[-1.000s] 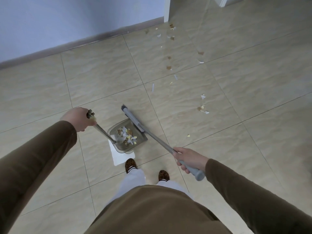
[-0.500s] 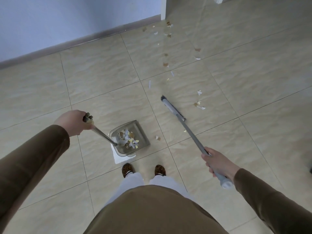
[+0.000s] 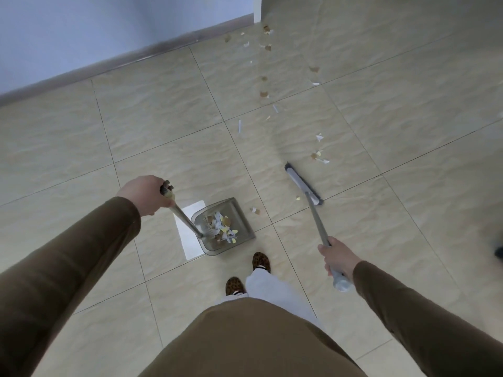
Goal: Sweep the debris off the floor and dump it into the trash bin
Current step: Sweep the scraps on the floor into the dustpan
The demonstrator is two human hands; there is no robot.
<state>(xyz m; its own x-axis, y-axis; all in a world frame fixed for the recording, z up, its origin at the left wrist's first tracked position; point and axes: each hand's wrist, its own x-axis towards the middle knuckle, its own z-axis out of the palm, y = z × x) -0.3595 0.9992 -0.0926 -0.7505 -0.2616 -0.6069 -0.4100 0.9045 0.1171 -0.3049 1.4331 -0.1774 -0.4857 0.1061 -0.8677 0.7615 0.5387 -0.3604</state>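
Sweeping continues: my left hand (image 3: 144,194) clamps the dustpan (image 3: 223,227) handle, my right hand (image 3: 339,258) clamps the broom (image 3: 303,185); next, pull far scraps (image 3: 318,156) near.

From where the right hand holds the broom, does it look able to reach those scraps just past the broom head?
Probably yes. The right hand grips the broom, whose head lies just short of the scraps, with only bare floor between.

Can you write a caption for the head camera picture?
Left hand holds the dustpan; right hand holds the broom.
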